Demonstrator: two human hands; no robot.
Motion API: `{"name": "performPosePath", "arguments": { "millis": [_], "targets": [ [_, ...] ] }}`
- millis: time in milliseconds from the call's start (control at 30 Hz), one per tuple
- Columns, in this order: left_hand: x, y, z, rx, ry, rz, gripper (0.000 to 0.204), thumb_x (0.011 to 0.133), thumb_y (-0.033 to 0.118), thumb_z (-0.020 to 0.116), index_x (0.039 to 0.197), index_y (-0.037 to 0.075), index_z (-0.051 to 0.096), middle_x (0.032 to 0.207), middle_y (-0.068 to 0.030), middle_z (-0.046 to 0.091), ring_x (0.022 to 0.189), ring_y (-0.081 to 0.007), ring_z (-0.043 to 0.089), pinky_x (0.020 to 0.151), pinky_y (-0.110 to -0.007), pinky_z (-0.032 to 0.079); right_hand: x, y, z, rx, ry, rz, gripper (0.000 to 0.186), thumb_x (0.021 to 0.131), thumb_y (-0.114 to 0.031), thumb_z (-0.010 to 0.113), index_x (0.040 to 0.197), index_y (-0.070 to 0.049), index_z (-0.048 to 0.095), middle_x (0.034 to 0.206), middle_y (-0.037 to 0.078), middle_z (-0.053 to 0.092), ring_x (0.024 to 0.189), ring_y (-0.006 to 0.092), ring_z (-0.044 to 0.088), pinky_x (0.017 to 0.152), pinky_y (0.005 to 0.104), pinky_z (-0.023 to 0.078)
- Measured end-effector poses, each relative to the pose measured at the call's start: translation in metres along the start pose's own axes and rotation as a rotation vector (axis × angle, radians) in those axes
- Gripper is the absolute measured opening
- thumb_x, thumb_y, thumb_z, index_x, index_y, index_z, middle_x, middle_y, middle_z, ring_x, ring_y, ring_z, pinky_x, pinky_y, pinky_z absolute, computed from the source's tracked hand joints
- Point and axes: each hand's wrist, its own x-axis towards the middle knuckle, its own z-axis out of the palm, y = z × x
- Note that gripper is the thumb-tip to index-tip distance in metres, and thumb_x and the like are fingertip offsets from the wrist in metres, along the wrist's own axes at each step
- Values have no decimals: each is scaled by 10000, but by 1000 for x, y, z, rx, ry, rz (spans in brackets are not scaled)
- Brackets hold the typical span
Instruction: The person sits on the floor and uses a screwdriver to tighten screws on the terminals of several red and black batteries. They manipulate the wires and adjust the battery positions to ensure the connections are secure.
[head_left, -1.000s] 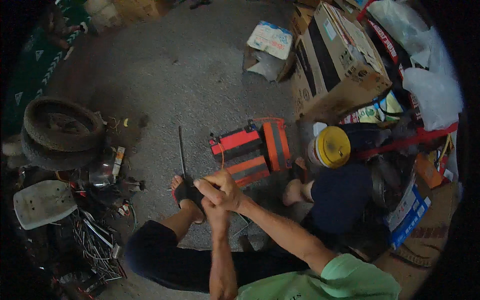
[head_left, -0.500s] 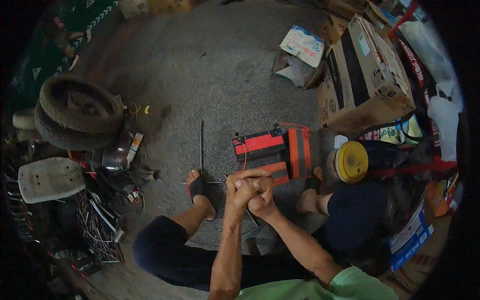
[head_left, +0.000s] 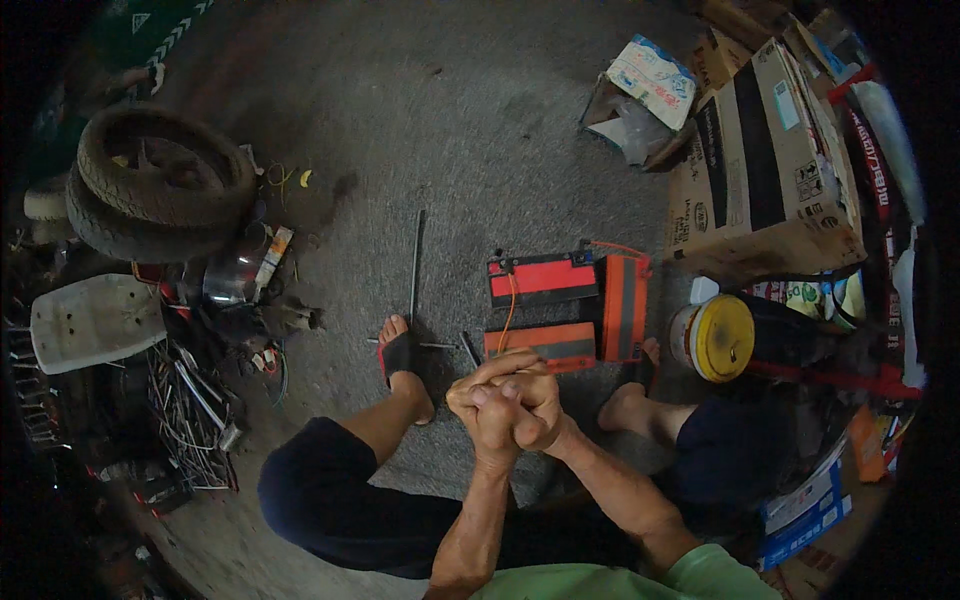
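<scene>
My left hand (head_left: 486,412) and my right hand (head_left: 540,408) are clasped together in front of me, fingers wrapped round each other. Whether anything small lies between the palms is hidden. Just beyond them on the floor sit three battery-like blocks: a red and black one (head_left: 543,286) with dark terminals, an orange one with a grey band (head_left: 545,346) nearest my hands, and another orange one (head_left: 626,308) standing lengthwise at the right. An orange wire (head_left: 513,305) runs from the red block toward the near one. Neither hand visibly touches the blocks.
Left of the blocks lies a thin metal rod (head_left: 416,270) with a crosspiece. Tyres (head_left: 165,170), a pale plastic panel (head_left: 98,322) and scattered metal tools (head_left: 200,420) fill the left side. On the right stand a yellow-lidded bucket (head_left: 722,340) and a large cardboard box (head_left: 765,160).
The view has shifted, so floor things appear a little farther right or higher. My clasped hands remain together and sit slightly lower relative to the blocks, showing more of the near orange one.
</scene>
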Motion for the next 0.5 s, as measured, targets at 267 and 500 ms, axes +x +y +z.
{"name": "performPosePath", "arguments": {
  "millis": [267,500],
  "targets": [
    [-1,-7,2,29,256,95,533,844,362,501,910,-130,694,931,-211,704,825,-264,681,782,-367,542,32,3,-3,45,-282,-52,219,823,-99,517,724,45,649,751,149,677,653,218,663,624,324,522],
    [-19,-39,-8,-96,435,0,519,942,386,454,1067,-91,615,928,-155,664,913,-247,641,865,-371,499,25,-7,2,-250,-176,199,282,926,-142,587,713,43,577,616,159,569,543,256,574,545,387,446]
  ]
}}
